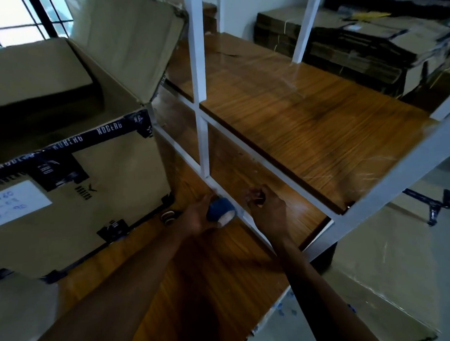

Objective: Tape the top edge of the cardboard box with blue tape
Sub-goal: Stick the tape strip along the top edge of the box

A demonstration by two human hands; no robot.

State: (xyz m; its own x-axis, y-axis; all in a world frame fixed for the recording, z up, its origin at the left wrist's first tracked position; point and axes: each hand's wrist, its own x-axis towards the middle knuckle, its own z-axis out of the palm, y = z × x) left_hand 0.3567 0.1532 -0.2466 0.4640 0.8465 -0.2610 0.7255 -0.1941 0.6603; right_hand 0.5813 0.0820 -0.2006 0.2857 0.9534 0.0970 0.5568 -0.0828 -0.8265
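Left hand (pixel 195 218) has its fingers wrapped round the blue tape roll (pixel 221 211), low on the wooden table (pixel 210 285) beside the white rack rail (pixel 243 215). Right hand (pixel 267 209): fingertips pinched together just beside the roll, probably on the free end; too blurred to confirm.

Cardboard box (pixel 91 175) stands to the left, 2 flaps up, top edge already partly banded.

Judgement: roll light, rigid; hold by the core. Tape thin and sticky, keep it taut.
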